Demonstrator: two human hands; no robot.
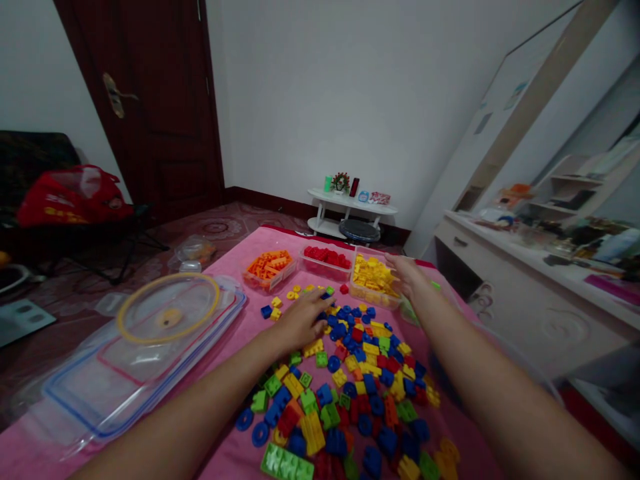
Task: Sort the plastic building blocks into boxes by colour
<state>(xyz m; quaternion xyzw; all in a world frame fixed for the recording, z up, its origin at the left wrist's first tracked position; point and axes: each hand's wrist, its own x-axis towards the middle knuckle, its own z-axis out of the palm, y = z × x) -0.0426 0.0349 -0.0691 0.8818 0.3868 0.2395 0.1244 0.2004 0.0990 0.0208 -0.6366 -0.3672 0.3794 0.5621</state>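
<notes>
A heap of small plastic building blocks (pixel 360 387) in blue, red, yellow, green and orange lies on a pink cloth (pixel 240 453). My left hand (pixel 303 317) rests palm down on the heap's far left edge, fingers curled over some blue and yellow blocks. My right hand (pixel 409 275) reaches past the heap to the clear tub of yellow blocks (pixel 373 277), fingers stretched out above its right rim. Left of that tub stand a tub of red blocks (pixel 327 258) and a tub of orange blocks (pixel 269 267).
Clear container lids (pixel 150 347) with yellow, red and blue rims are stacked on the left of the cloth. A white low table (pixel 353 200) and a dark stool (pixel 359 231) stand by the far wall. A white dresser (pixel 525 293) runs along the right. A dark door (pixel 150 100) is at back left.
</notes>
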